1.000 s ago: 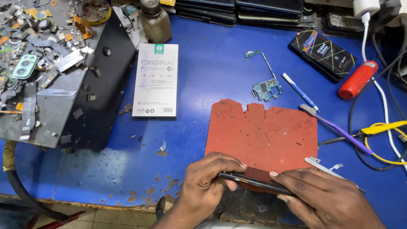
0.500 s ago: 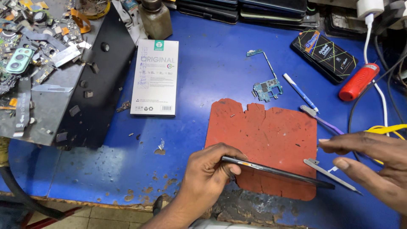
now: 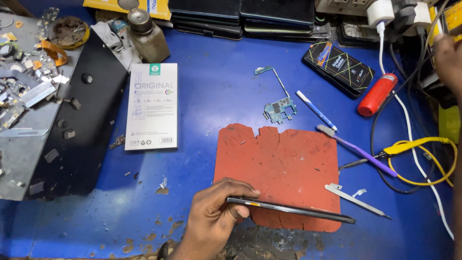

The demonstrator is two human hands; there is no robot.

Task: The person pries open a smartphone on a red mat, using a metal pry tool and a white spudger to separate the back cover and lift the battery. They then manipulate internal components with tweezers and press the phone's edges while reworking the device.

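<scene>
One thin black phone (image 3: 293, 210) is pinched edge-on by the left hand (image 3: 214, 216) over one red mat (image 3: 279, 168). The right hand (image 3: 450, 58) is seen far off by the cables; its grip cannot be told.

Bench (image 3: 221, 101), blue, chipped along lower edge. On it: red mat (image 3: 281, 168) centre; white box (image 3: 152, 107) centre-left; circuit board (image 3: 279, 110) above mat; red cylinder (image 3: 377, 94) upper right; purple toothbrush (image 3: 356, 150) right; black tray (image 3: 72, 120) left.

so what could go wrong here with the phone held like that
The left hand alone pinches one end of the thin black phone, edge-on above the red mat; the long free end could sag or slip from that grip. The right hand is away by the cables, so it could not steady it, and could snag them.
</scene>
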